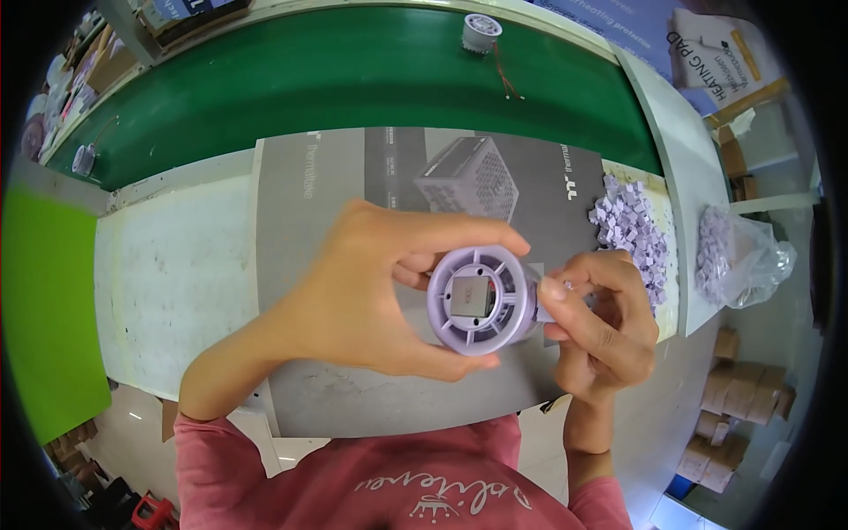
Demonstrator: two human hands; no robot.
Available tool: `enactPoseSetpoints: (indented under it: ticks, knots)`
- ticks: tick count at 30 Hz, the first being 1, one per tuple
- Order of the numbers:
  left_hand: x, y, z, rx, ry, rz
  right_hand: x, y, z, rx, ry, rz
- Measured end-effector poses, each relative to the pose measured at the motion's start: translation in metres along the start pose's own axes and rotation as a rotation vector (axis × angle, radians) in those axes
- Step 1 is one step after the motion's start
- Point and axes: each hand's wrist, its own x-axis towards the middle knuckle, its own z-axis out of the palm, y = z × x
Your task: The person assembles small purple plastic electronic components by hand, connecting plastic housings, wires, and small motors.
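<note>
Left hand (367,287): grips round lilac plastic housing (481,302)
Right hand (609,325): pinches small pale-lilac piece (542,313), right of housing
White lettering (568,161): on grey printed board (322,389), beneath housing

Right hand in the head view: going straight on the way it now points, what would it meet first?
Most likely the round, pale-lilac plastic housing in the left hand; the right hand looks very close, but depth is unclear.

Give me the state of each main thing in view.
Left hand: closed around round lilac part
Right hand: pinching small lilac piece
Round lilac part: held, ribbed face toward camera
Wired unit: on green surface, red wires trailing
Loose pieces: heaped
Clear bag: partly filled
</note>
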Motion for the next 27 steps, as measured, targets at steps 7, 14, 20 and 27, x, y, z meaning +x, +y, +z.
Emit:
enactPoseSetpoints:
  ticks: [7, 14, 20, 27]
  knots:
    - [0.001, -0.001, -0.003, -0.059, -0.034, -0.021, 0.004, -0.009, -0.005, -0.023, -0.108, 0.032]
    - [-0.002, 0.007, 0.002, 0.348, 0.081, 0.143, -0.002, 0.0, 0.005, -0.065, 0.013, -0.061]
    - [-0.002, 0.008, 0.003, 0.404, 0.088, 0.096, 0.015, 0.001, -0.017, -0.113, -0.212, -0.087]
    - [-0.008, 0.01, 0.013, 0.552, 0.025, 0.184, 0.048, -0.015, -0.013, -0.233, -0.008, 0.029]
